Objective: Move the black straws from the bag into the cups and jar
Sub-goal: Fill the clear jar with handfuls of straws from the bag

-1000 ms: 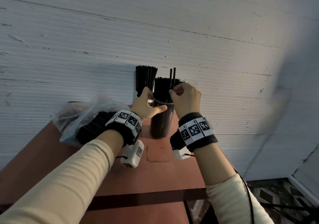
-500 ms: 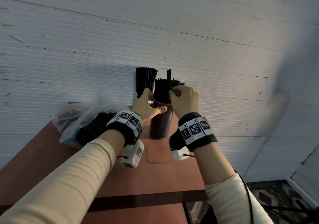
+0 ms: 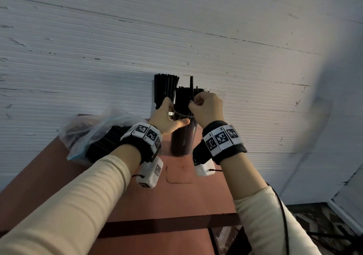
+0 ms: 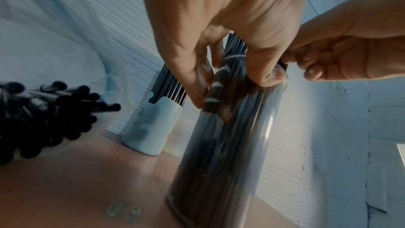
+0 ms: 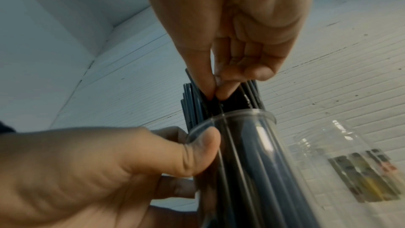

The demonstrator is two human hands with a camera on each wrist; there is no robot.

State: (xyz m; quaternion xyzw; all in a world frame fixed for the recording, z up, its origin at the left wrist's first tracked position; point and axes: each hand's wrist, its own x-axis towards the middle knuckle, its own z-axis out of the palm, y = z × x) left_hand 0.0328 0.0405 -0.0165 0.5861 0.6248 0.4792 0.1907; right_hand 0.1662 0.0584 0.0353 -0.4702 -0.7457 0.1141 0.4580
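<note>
The left hand (image 3: 167,118) grips the packed clear cup (image 3: 182,136) while the right hand (image 3: 206,109) pinches a black straw (image 3: 191,85) into it. Behind it, the blue cup (image 4: 151,127) stands filled; left of it, the bag (image 3: 94,134) holds many more straws; the jar (image 5: 342,159) right of it seems empty.

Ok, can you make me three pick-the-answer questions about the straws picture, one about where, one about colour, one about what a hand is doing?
1. Where is the bag?
A. left of the clear cup
B. inside the clear cup
C. on the floor

2. What colour are the straws?
A. red
B. black
C. white

3. What is the right hand doing?
A. lying flat on the table
B. pinching a straw
C. holding the bag

Answers:
1 A, it lies on the table, left of the clear cup.
2 B, all look black.
3 B, thumb and finger pinch a straw above the cup, while the left hand grips it.
</note>
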